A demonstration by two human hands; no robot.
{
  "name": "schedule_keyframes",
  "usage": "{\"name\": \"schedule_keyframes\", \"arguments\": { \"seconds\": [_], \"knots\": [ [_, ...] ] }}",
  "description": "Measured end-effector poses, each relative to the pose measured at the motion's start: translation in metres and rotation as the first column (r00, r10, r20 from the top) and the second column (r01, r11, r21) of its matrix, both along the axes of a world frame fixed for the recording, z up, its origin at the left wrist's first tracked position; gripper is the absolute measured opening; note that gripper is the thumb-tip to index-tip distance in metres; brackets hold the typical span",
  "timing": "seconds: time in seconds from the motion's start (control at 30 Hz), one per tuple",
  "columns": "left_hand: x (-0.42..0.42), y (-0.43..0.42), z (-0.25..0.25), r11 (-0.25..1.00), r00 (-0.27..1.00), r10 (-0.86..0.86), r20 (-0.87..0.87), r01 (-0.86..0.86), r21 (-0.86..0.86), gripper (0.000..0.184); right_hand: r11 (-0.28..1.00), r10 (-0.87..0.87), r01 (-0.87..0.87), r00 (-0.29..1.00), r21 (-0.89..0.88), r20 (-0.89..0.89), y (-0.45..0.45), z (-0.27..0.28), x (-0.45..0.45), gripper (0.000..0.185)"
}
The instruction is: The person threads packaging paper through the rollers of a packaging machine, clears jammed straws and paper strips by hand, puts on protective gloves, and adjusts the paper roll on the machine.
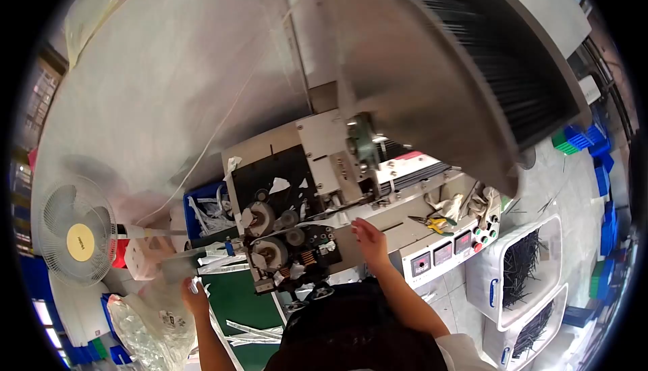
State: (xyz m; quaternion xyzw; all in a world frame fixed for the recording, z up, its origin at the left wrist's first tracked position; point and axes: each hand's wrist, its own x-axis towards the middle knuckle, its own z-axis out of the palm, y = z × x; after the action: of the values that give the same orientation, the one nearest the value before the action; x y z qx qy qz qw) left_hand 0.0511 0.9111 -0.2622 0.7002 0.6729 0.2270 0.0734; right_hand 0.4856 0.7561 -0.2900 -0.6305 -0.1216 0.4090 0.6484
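Observation:
My left hand (pixel 196 295) is at the lower left, beside the green work surface (pixel 236 297). Its fingers are closed around a small whitish piece that I cannot make out. My right hand (pixel 370 241) hovers at the front of a machine (pixel 324 148). The fingers are slightly bent and apart, with nothing visible in them. Just left of its fingertips are the machine's rollers (pixel 295 236) and guide parts, with white scraps among them. White strips (pixel 253 332) lie on the green surface between my arms.
Yellow-handled pliers (pixel 435 224) and gloves (pixel 479 202) rest on the machine, above its control panel (pixel 442 253). White bins (pixel 516 273) with thin black pieces stand at right. At left are a fan (pixel 77 233), a blue bin (pixel 192 219) of scraps and a plastic bag (pixel 152 324).

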Motion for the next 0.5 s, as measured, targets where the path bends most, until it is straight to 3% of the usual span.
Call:
{"name": "schedule_keyframes", "arguments": {
  "seconds": [0.07,0.1,0.2,0.23,0.33,0.43,0.5],
  "knots": [
    [0.0,0.022,-0.005,1.0,0.998,-0.002,0.062,0.002,0.006,0.028,0.983,0.074,-0.026,0.96,-0.18,0.269,0.035,-0.024,-0.01,0.023],
    [0.0,0.035,-0.009,0.998,0.997,-0.036,0.07,0.033,0.044,0.027,0.982,0.09,-0.039,0.958,-0.187,0.273,0.047,-0.023,-0.015,0.023],
    [0.006,0.071,-0.021,0.993,0.992,-0.096,0.085,0.09,0.073,0.025,0.937,0.202,-0.007,0.826,-0.348,0.526,0.063,-0.015,-0.031,0.023],
    [0.012,0.083,-0.024,0.986,0.97,-0.146,0.192,0.126,0.112,0.025,0.936,0.196,0.005,0.822,-0.351,0.535,0.065,-0.022,-0.034,0.022],
    [0.022,0.127,-0.046,0.988,0.951,-0.155,0.269,0.146,0.053,0.023,0.911,0.21,0.014,0.844,-0.412,0.493,0.069,-0.022,-0.038,0.023],
    [0.045,0.164,-0.071,0.981,0.915,-0.172,0.365,0.195,-0.026,0.021,0.911,0.116,0.03,0.939,-0.411,0.324,0.073,-0.012,-0.04,0.019],
    [0.063,0.183,-0.092,0.96,0.935,-0.206,0.29,0.251,-0.127,0.024,0.912,0.0,0.084,0.979,-0.401,0.205,0.076,-0.005,-0.043,0.014]
  ]
}}
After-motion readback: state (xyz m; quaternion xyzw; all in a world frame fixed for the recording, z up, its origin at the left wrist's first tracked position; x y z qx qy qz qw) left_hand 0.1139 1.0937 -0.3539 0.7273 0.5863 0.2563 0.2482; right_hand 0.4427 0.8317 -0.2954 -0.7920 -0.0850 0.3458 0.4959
